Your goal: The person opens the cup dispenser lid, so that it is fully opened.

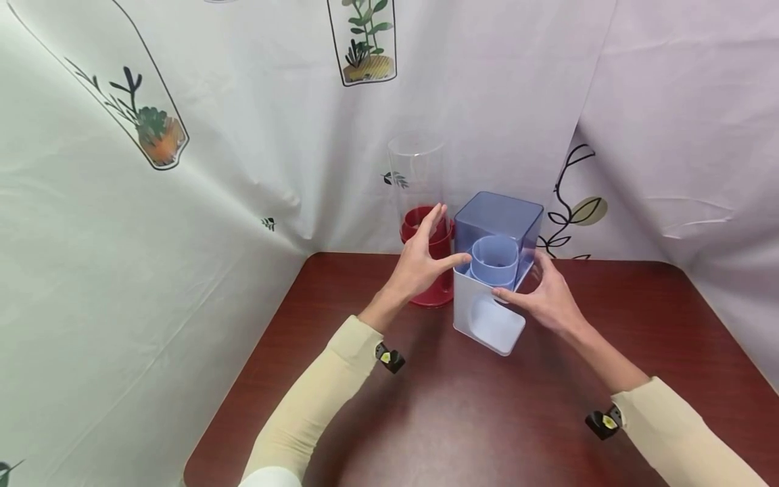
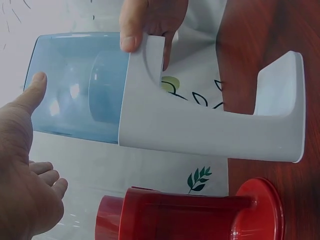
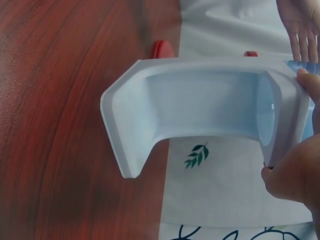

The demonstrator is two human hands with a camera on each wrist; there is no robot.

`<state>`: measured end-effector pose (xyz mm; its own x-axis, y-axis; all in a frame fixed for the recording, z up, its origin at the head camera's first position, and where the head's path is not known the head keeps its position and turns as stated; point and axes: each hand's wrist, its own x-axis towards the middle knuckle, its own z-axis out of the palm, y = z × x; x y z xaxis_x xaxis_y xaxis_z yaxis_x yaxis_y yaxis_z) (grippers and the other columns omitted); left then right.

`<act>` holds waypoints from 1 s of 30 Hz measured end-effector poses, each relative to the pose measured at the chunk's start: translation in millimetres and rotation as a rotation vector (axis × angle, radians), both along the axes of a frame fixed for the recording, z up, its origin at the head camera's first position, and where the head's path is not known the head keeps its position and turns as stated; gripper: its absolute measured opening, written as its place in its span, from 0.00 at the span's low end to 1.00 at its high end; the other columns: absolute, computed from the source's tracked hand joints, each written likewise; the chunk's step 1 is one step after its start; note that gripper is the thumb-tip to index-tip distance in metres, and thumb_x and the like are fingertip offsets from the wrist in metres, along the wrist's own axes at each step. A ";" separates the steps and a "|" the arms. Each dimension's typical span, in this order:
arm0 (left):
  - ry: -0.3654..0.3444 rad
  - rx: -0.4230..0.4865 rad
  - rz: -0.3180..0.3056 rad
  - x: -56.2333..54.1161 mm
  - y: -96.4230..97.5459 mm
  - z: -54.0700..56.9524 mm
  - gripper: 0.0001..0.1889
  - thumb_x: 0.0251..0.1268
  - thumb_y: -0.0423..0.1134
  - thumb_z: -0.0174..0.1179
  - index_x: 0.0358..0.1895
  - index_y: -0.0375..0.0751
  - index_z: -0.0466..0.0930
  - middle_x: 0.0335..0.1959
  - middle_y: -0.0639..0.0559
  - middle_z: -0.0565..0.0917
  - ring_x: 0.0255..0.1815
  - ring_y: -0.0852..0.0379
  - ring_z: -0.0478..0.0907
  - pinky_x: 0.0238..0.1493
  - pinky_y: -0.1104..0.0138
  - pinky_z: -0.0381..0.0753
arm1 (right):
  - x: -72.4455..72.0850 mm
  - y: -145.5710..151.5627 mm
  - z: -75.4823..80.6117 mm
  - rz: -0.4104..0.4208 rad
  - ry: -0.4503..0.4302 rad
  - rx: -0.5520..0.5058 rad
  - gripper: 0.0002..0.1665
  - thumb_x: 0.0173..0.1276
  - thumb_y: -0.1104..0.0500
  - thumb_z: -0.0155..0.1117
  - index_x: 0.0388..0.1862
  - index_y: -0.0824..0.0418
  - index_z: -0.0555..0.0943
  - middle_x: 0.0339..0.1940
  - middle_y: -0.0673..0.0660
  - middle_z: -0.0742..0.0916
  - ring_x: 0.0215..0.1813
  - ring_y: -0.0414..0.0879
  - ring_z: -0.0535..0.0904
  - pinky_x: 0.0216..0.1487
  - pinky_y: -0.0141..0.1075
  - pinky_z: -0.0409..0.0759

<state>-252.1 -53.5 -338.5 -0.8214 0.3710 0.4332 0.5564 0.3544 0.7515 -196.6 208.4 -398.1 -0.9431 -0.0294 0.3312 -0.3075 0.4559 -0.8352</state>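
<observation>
Blue-white container [image 1: 494, 276] between spread right fingers [image 1: 545, 265]

Left of the blue-and-white dispenser [image 1: 499, 213], we've got the left hand [image 1: 418, 262] hiding part of the red holder [image 1: 437, 292]!

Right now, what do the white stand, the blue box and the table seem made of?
White stand: probably plastic, smooth and satin, with rounded, moulded edges. Blue box: likely tinted clear plastic; a round cup shows through. Table: glossy, perhaps wood or laminate, given its reddish grain.
</observation>
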 end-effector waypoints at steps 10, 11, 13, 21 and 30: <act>0.020 -0.001 -0.015 2.2 -2.4 3.3 0.55 0.61 0.51 0.78 0.87 0.55 0.52 0.85 0.63 0.59 0.84 0.62 0.56 0.77 0.46 0.66 | 9.0 0.9 0.5 0.072 -0.053 0.032 0.64 0.60 0.50 0.86 0.84 0.68 0.56 0.77 0.72 0.72 0.78 0.73 0.66 0.74 0.70 0.65; 0.024 -0.003 -0.021 2.6 -2.7 3.5 0.56 0.61 0.51 0.79 0.87 0.55 0.52 0.85 0.63 0.59 0.84 0.62 0.56 0.77 0.46 0.66 | 9.9 0.8 0.6 0.083 -0.056 0.033 0.64 0.60 0.50 0.86 0.84 0.68 0.57 0.77 0.72 0.72 0.78 0.72 0.66 0.74 0.70 0.65; 0.031 -0.006 -0.038 3.0 -3.2 3.9 0.56 0.60 0.50 0.79 0.87 0.56 0.51 0.85 0.64 0.59 0.84 0.63 0.56 0.78 0.47 0.67 | 11.2 0.4 0.8 0.103 -0.058 0.034 0.64 0.60 0.50 0.85 0.84 0.67 0.57 0.77 0.71 0.73 0.78 0.72 0.66 0.74 0.70 0.65; 0.035 -0.015 -0.100 5.7 -5.7 8.5 0.59 0.58 0.49 0.80 0.88 0.55 0.49 0.86 0.63 0.58 0.84 0.61 0.57 0.76 0.48 0.69 | 15.5 -1.2 0.2 0.161 -0.073 0.052 0.63 0.61 0.52 0.85 0.84 0.66 0.57 0.76 0.70 0.74 0.77 0.71 0.69 0.71 0.69 0.70; 0.013 -0.049 -0.231 5.8 -13.9 13.5 0.61 0.55 0.44 0.81 0.88 0.51 0.48 0.86 0.59 0.58 0.85 0.59 0.55 0.79 0.46 0.63 | 18.3 -3.5 -0.2 0.232 -0.066 0.028 0.60 0.60 0.55 0.85 0.83 0.66 0.60 0.75 0.68 0.75 0.78 0.70 0.68 0.74 0.68 0.66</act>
